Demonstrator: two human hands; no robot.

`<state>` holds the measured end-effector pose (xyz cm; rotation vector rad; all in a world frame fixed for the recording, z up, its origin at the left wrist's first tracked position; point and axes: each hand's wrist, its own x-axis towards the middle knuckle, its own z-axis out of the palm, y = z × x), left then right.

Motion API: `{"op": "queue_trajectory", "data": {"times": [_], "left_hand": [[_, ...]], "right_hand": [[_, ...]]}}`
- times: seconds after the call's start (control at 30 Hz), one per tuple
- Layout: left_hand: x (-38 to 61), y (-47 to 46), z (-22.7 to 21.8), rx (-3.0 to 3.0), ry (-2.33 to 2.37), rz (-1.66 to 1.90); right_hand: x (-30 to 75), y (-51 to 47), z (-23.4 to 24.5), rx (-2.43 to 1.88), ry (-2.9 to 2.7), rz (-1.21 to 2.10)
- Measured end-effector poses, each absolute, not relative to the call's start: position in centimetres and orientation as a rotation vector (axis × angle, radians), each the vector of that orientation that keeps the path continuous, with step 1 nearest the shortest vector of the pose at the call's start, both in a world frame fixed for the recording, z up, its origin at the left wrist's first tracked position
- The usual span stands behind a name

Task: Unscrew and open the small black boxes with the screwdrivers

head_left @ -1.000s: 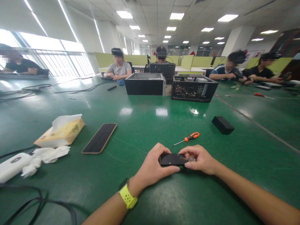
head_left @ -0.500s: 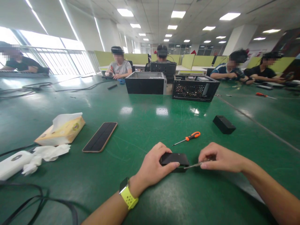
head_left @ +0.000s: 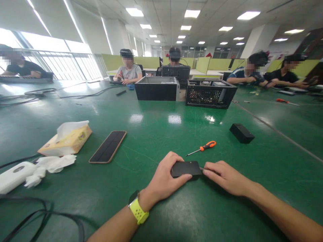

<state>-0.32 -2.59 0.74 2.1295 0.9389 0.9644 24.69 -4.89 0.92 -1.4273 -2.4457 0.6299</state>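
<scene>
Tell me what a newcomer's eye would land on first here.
Probably the lime watch strap on the left wrist, low in the view. Next, the orange and black screwdriver on the green table, just beyond the black box held in the left hand. Farther back, a black perforated case stands right of centre.

The left hand (head_left: 164,178) and the right hand (head_left: 225,178) are bare, and both forearms (head_left: 280,208) are bare also. On the left wrist (head_left: 146,199) there is 1 watch (head_left: 137,207). Its case (head_left: 133,197) is dark and roughly rectangular, with a thin bright edge. The strap (head_left: 139,213) is bright yellow-green, and several round holes go along it.
</scene>
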Motion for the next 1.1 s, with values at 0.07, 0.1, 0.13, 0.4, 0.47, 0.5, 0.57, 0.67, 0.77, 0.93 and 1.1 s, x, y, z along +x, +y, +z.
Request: {"op": "queue_trajectory", "data": {"times": [0.07,0.1,0.13,0.4,0.47,0.5,0.57,0.67,0.77,0.93,1.1], "left_hand": [[-0.4,-2.6,0.9,2.138,0.929,0.96],[-0.4,-2.5,0.9,2.142,0.926,0.956],[-0.4,-2.5,1.0,2.146,0.927,0.951],[-0.3,-2.4,1.1,2.123,0.972,0.92],[-0.3,-2.5,1.1,2.088,0.956,0.939],[-0.2,-2.5,1.1,2.065,0.957,0.951],[-0.2,-2.6,0.9,2.007,0.965,0.983],[0.0,-2.7,0.8,1.93,0.986,1.008],[0.0,-2.7,0.9,1.923,0.987,0.994],[-0.3,-2.5,0.9,2.002,0.983,0.972],[-0.5,-2.4,0.9,2.05,0.983,0.936]], "right_hand": [[24.7,-4.9,0.5,-1.426,-2.462,0.594],[24.7,-4.9,0.3,-1.425,-2.465,0.58],[24.7,-4.8,0.3,-1.425,-2.463,0.57],[25.0,-4.4,1.4,-1.346,-2.37,0.9],[25.0,-4.4,1.6,-1.334,-2.32,0.991],[25.0,-4.4,1.7,-1.336,-2.301,1.016],[24.9,-4.5,1.8,-1.347,-2.28,1.032],[24.8,-4.5,1.8,-1.372,-2.278,1.022],[24.7,-4.5,1.6,-1.372,-2.285,1.008],[24.5,-4.9,1.2,-1.421,-2.349,0.808],[24.1,-5.4,1.2,-1.493,-2.354,0.694]]}}
